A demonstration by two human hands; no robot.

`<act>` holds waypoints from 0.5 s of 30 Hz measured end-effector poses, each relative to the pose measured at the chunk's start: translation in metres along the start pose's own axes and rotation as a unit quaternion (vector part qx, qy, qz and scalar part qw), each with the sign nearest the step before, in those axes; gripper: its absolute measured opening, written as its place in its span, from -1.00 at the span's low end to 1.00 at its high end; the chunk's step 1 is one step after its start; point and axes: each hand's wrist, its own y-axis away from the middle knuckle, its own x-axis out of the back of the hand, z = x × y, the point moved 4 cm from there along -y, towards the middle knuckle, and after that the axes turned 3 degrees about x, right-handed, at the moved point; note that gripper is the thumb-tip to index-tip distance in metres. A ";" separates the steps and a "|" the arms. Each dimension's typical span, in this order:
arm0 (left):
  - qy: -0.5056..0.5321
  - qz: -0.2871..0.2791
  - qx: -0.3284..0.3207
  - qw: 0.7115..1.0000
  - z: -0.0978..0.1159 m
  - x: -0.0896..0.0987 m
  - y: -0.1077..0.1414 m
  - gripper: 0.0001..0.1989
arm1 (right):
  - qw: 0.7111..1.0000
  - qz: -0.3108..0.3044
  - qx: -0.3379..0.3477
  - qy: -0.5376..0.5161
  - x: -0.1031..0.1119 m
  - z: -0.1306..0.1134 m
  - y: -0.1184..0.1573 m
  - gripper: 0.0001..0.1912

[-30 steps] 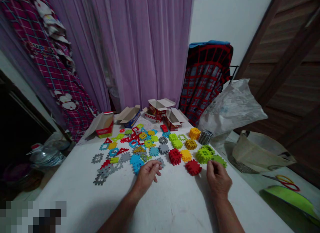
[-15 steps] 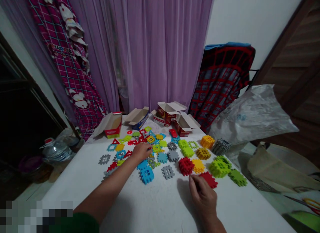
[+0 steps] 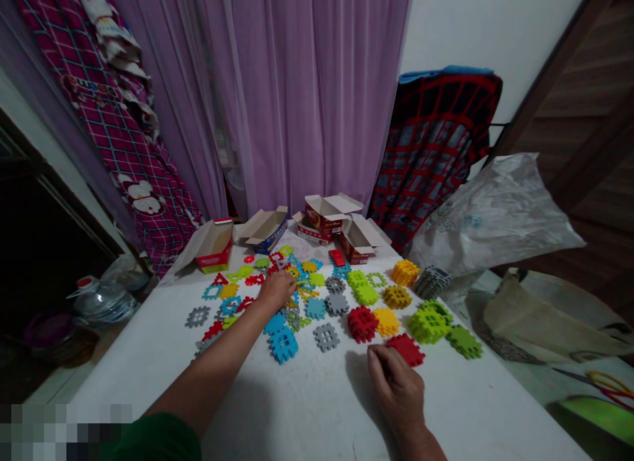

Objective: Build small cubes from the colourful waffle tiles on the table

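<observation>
Purple curtains (image 3: 312, 117) hang beyond both hands, behind a white table (image 3: 307, 408) where opened cartons (image 3: 216, 256) line the far edge. Out over the scattered toothed tiles (image 3: 316, 308) reaches the left hand (image 3: 277, 290), knuckles up, its fingers pointing away and to the right. A bit of yellow-green shows at its fingertips (whether pinched or merely touched, I cannot tell). Just on the near side of that hand, blue tiles (image 3: 283, 345) lie overlapping, their long axis running toward the person with a lean to the right. Between the two hands sits a gray tile (image 3: 318, 338), flat and nearly square. Fingers curled into a loose fist, the right hand (image 3: 399, 385) is just on the near side of a red tile (image 3: 407, 350). Beyond that hand stand a red stack (image 3: 362, 324) and a yellow stack (image 3: 386, 322). Farther off, a lime pair (image 3: 362, 288) points its long axis toward the person, slanting right; to the hand's right is a lime stack (image 3: 428, 325).
</observation>
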 end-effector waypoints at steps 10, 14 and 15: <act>0.584 -0.090 0.187 0.784 0.043 -0.027 0.079 -0.62 | 0.999 -0.026 0.028 -0.015 -0.011 -0.018 -0.008 -0.84; 0.609 -0.126 0.187 0.760 0.082 -0.044 0.111 -0.53 | 0.999 -0.013 0.024 0.016 -0.012 -0.023 -0.007 -0.71; 0.609 -0.132 0.184 0.761 0.088 -0.047 0.115 -0.54 | 0.999 -0.014 0.027 0.025 -0.011 -0.023 -0.006 -0.68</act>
